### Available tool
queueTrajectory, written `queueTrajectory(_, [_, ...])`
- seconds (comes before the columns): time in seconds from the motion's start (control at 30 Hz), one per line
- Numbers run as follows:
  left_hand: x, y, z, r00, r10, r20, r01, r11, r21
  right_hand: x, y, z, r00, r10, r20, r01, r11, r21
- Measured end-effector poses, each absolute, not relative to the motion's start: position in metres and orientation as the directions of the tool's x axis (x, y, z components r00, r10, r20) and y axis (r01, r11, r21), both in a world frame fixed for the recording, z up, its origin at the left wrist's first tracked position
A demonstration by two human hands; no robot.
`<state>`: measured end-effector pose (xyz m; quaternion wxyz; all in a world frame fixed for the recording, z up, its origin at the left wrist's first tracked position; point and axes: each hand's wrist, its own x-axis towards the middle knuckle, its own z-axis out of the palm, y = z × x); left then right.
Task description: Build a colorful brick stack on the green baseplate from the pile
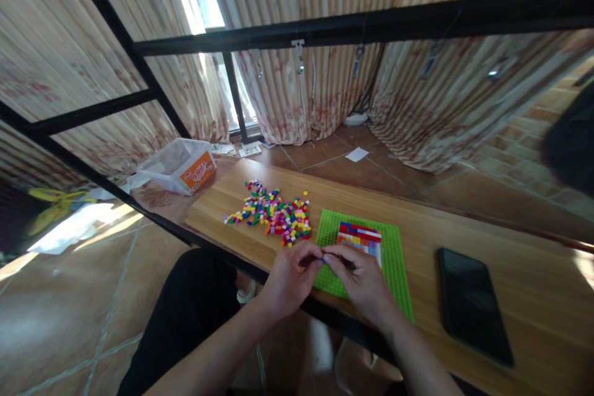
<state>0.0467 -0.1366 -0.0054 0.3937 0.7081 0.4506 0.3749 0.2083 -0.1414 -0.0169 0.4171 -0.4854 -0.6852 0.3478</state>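
My left hand [293,275] and my right hand [362,275] meet fingertip to fingertip over the near left part of a green baseplate [396,272]. Pinched between them is a small blue building brick [322,259], mostly covered by the fingers. On the baseplate sits a block of coloured brick rows [359,234], with red and blue along the far side and yellow, orange and pale rows closer in. My right hand hides its near portion. Left of the baseplate lies a loose pile of small multicoloured bricks [278,213].
A wooden table [422,226] carries everything, with a dark phone [474,306] at the right. Beyond its left end stands a clear plastic bin [169,164] with an orange label. A black metal frame [325,34] crosses in front of striped curtains [297,96].
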Motion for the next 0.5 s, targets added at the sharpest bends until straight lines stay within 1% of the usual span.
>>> queueTrajectory(0.1, [0.043, -0.138, -0.004, 0.285, 0.936, 0.205, 0.35, -0.301, 0.887, 0.205, -0.14, -0.018, -0.16, 0.971, 0.177, 0.288, 0.218, -0.932])
queueTrajectory(0.23, [0.038, -0.139, 0.002, 0.356, 0.891, 0.281, 0.411, -0.42, 0.809, 0.203, -0.136, -0.018, -0.132, 0.99, 0.041, 0.115, 0.057, -0.992])
queueTrajectory(0.3, [0.036, -0.138, 0.003, 0.364, 0.885, 0.29, 0.427, -0.435, 0.792, 0.203, -0.135, -0.021, -0.121, 0.993, -0.006, 0.092, 0.005, -0.996])
queueTrajectory(0.37, [0.031, -0.136, -0.001, 0.318, 0.909, 0.271, 0.443, -0.395, 0.805, 0.203, -0.135, -0.024, -0.096, 0.995, -0.001, 0.152, 0.014, -0.988])
queueTrajectory(0.4, [0.028, -0.134, -0.004, 0.281, 0.925, 0.258, 0.451, -0.364, 0.815, 0.203, -0.135, -0.026, -0.079, 0.997, 0.026, 0.214, 0.043, -0.976])
queueTrajectory(0.43, [0.024, -0.132, -0.009, 0.238, 0.94, 0.247, 0.459, -0.332, 0.824, 0.202, -0.136, -0.027, -0.066, 0.995, 0.07, 0.298, 0.086, -0.951])
queueTrajectory(0.5, [0.014, -0.129, -0.021, 0.169, 0.959, 0.228, 0.466, -0.281, 0.839, 0.199, -0.136, -0.027, -0.077, 0.982, 0.171, 0.497, 0.186, -0.847])
